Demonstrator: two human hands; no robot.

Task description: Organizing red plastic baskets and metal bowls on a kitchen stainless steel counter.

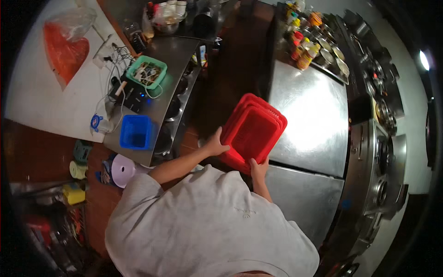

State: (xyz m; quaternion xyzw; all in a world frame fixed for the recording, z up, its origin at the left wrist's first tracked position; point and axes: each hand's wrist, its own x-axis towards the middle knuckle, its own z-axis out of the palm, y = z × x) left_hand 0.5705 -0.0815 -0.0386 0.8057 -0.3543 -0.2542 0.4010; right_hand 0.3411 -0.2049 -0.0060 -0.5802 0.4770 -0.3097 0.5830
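Red plastic baskets (256, 131), nested in a stack, are held in front of my body between both hands. My left hand (218, 144) grips the rim at the stack's left side. On the near edge, my right hand (259, 169) has its thumb over the rim. The stack is tilted and overlaps the edge of the steel counter on the right; whether it touches the counter cannot be told. The inside of the top basket looks bare. My fingers under the rims are hidden.
A steel counter (308, 114) with bottles (308, 57) and metal bowls (325, 57) lies right. The left steel table (169, 65) bears a blue basket (135, 132), a green basket (146, 72) and cables. A lilac plastic item (123, 170) is lower left.
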